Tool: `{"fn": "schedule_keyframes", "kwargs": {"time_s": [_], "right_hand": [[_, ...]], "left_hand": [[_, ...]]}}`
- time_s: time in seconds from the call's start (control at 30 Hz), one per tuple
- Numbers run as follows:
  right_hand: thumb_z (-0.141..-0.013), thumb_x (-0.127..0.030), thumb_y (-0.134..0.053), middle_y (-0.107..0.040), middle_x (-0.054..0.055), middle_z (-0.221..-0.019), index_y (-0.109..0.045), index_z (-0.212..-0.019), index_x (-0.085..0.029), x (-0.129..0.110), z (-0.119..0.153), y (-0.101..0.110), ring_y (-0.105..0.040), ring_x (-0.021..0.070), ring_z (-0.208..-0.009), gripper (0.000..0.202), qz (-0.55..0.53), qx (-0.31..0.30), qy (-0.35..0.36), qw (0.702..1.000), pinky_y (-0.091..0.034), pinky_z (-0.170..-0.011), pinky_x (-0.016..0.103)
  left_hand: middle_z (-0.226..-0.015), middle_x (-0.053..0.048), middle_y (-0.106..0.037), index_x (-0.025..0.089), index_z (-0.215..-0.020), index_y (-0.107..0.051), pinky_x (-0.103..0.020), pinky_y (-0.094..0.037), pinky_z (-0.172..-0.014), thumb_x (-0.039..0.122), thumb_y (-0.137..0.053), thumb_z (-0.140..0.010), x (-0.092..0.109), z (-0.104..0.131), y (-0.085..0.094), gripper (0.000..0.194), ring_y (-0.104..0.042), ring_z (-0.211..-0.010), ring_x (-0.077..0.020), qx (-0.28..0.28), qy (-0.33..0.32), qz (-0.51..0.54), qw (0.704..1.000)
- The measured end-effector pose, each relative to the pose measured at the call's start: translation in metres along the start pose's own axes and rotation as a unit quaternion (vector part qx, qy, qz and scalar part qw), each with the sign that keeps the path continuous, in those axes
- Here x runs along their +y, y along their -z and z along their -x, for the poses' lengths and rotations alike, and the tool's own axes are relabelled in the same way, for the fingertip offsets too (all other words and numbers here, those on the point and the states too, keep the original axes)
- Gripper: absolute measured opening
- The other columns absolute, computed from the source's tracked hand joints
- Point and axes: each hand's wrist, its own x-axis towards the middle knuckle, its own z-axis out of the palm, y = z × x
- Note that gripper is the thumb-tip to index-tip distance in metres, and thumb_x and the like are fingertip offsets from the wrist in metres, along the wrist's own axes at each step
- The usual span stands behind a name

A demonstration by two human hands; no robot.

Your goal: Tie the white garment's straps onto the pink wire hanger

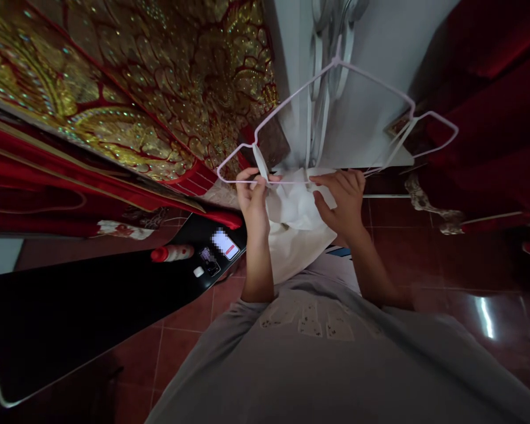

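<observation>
A pale pink hanger (297,93) hangs in front of me by its hook. A white garment (297,247) with rounded cups hangs below it, one strap (260,162) looped at the hanger's left notch and thin straps (397,141) at the right notch. My left hand (253,197) is closed on the left strap, beside the hanger's bottom bar. My right hand (342,197) is at the garment's upper right edge, thumb and fingers apart, palm down; whether it pinches any fabric is hard to tell.
Gold-sequined red garments (159,88) hang at left, dark red cloth (494,118) at right. White hangers (317,76) are behind. A black table (92,300) at lower left holds a red-capped bottle (172,254), a lit phone (226,244) and a small white case (198,271).
</observation>
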Motion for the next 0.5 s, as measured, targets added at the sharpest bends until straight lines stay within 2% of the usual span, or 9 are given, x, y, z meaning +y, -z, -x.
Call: {"fn": "schedule_keyframes", "kwargs": {"time_s": [0.07, 0.13, 0.2, 0.27, 0.33, 0.4, 0.47, 0.5], "right_hand": [[-0.095, -0.032, -0.056, -0.073, 0.002, -0.107, -0.068, -0.117, -0.034, -0.002, 0.004, -0.005, -0.063, 0.0243, -0.104, 0.025, -0.004, 0.017, 0.0, 1.0, -0.037, -0.114, 0.057], [-0.095, -0.034, -0.056, -0.073, 0.002, -0.11, -0.067, -0.119, -0.034, -0.003, 0.002, -0.007, -0.063, 0.0252, -0.107, 0.026, -0.008, 0.013, -0.003, 1.0, -0.036, -0.116, 0.058], [-0.095, -0.036, -0.056, -0.073, 0.002, -0.113, -0.067, -0.119, -0.035, -0.002, -0.002, -0.006, -0.063, 0.0257, -0.11, 0.027, -0.012, 0.007, -0.001, 1.0, -0.035, -0.117, 0.059], [-0.095, -0.037, -0.055, -0.073, 0.002, -0.113, -0.067, -0.12, -0.035, 0.001, -0.006, -0.004, -0.062, 0.0254, -0.111, 0.027, -0.013, -0.001, 0.004, 1.0, -0.035, -0.119, 0.06], [-0.096, -0.037, -0.054, -0.073, 0.002, -0.111, -0.068, -0.119, -0.035, 0.004, -0.007, -0.002, -0.063, 0.0248, -0.11, 0.027, -0.014, -0.008, 0.004, 1.0, -0.034, -0.12, 0.061], [-0.096, -0.037, -0.054, -0.073, 0.002, -0.108, -0.068, -0.116, -0.035, 0.005, -0.007, 0.0, -0.063, 0.0245, -0.108, 0.025, -0.014, -0.009, 0.001, 1.0, -0.033, -0.12, 0.062], [-0.096, -0.037, -0.055, -0.073, 0.001, -0.109, -0.068, -0.115, -0.035, 0.003, -0.005, 0.001, -0.063, 0.0246, -0.108, 0.024, -0.014, -0.009, 0.001, 1.0, -0.033, -0.121, 0.062], [-0.095, -0.037, -0.055, -0.072, 0.001, -0.11, -0.068, -0.116, -0.036, 0.002, -0.004, 0.001, -0.063, 0.0248, -0.109, 0.025, -0.014, -0.008, 0.004, 1.0, -0.033, -0.121, 0.062]], "left_hand": [[-0.085, -0.001, -0.074, 0.023, -0.099, -0.065, -0.031, -0.053, -0.089, 0.044, -0.07, -0.091, -0.002, 0.005, 0.003, 0.023, -0.072, -0.085, -0.0163, 0.012, -0.016, -0.054, 0.998], [-0.093, -0.004, -0.075, 0.021, -0.093, -0.072, -0.03, -0.051, -0.091, 0.044, -0.065, -0.096, -0.001, 0.01, 0.007, 0.025, -0.071, -0.092, -0.0163, 0.004, -0.041, -0.143, 0.989], [-0.095, -0.005, -0.075, 0.02, -0.091, -0.076, -0.029, -0.05, -0.092, 0.044, -0.062, -0.098, 0.006, 0.016, 0.009, 0.028, -0.068, -0.096, -0.0168, -0.016, -0.061, -0.23, 0.971], [-0.091, -0.004, -0.075, 0.022, -0.089, -0.077, -0.03, -0.05, -0.089, 0.043, -0.063, -0.097, 0.017, 0.02, 0.009, 0.027, -0.067, -0.092, -0.0169, -0.039, -0.057, -0.271, 0.96], [-0.085, -0.003, -0.074, 0.023, -0.085, -0.076, -0.029, -0.051, -0.08, 0.042, -0.066, -0.096, 0.031, 0.022, 0.006, 0.024, -0.066, -0.083, -0.0164, -0.054, -0.04, -0.254, 0.965], [-0.079, -0.003, -0.072, 0.023, -0.083, -0.075, -0.027, -0.049, -0.067, 0.04, -0.069, -0.094, 0.047, 0.02, 0.001, 0.021, -0.064, -0.075, -0.0158, -0.055, -0.029, -0.192, 0.979], [-0.081, -0.003, -0.072, 0.025, -0.086, -0.075, -0.026, -0.044, -0.058, 0.037, -0.07, -0.092, 0.061, 0.012, -0.005, 0.014, -0.065, -0.075, -0.016, -0.034, -0.036, -0.109, 0.993], [-0.088, -0.004, -0.073, 0.025, -0.09, -0.076, -0.026, -0.042, -0.056, 0.034, -0.07, -0.091, 0.065, 0.007, -0.006, 0.011, -0.067, -0.081, -0.0167, -0.009, -0.051, -0.061, 0.997]]}}
